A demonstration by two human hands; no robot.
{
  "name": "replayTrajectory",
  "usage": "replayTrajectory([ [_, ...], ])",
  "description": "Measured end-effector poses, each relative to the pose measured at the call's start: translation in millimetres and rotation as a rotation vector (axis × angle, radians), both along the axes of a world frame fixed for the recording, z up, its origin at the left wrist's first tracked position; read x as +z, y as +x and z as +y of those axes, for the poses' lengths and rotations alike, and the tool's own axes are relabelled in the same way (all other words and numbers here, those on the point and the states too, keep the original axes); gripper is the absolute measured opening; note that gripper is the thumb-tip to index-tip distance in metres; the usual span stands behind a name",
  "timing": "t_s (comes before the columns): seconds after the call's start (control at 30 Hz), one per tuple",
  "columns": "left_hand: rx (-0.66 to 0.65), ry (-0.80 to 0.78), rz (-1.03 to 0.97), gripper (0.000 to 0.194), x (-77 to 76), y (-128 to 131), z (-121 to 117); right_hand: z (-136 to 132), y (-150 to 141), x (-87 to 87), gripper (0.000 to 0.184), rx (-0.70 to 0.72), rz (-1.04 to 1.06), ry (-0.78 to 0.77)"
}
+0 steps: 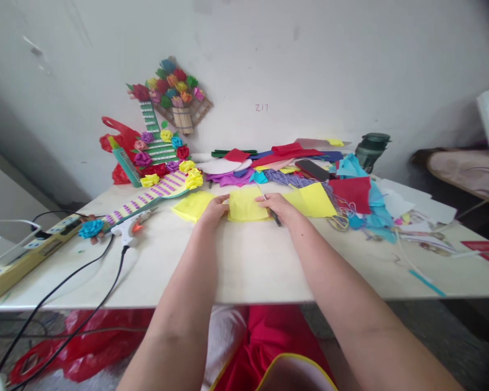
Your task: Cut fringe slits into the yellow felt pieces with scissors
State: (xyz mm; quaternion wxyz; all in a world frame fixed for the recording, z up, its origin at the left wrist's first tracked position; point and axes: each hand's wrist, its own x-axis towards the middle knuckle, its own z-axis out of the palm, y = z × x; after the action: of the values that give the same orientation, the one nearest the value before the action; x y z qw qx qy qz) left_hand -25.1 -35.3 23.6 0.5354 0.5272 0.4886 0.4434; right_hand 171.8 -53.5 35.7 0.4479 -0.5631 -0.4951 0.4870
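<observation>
A folded piece of yellow crepe paper (246, 204) lies flat on the table in front of me, between my hands. My left hand (215, 210) has its fingers closed at the paper's left edge. In my right hand (277, 205) is a knife (276, 218) with a dark handle and a thin silver blade. Its blade points up and away, beside the paper's right edge, and my right fingertips reach that edge. More yellow paper lies to the left (190, 206) and to the right (318, 200) of the hands.
Coloured paper and felt (285, 155), purple yarn (283, 177) and a dark phone (313, 169) are heaped behind. A green bottle (372, 152) stands back right. At left are a white glue gun (126, 231), a power strip (44, 247) and flower-decorated crafts (158, 190).
</observation>
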Motion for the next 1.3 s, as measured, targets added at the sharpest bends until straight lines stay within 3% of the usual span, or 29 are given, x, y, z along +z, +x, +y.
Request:
replayTrajectory([
  [0.1,-0.097,-0.002,-0.084,0.059,-2.1,0,4,2,-1,-3.4,0.028,0.001,-0.066,0.022],
  [0.37,0.045,-0.125,-0.191,0.056,-0.8,4,10,1,-3,-2.7,0.027,-0.007,-0.113,0.01],
  [0.93,0.025,-0.026,0.0,0.062,-10.1,-2,12,4,-4,-6.2,0.022,-0.019,-0.107,0.01],
  [1.3,0.013,0.072,0.006,0.07,-7.5,-3,9,9,-2,-11.8,0.035,0.019,-0.212,0.01],
])
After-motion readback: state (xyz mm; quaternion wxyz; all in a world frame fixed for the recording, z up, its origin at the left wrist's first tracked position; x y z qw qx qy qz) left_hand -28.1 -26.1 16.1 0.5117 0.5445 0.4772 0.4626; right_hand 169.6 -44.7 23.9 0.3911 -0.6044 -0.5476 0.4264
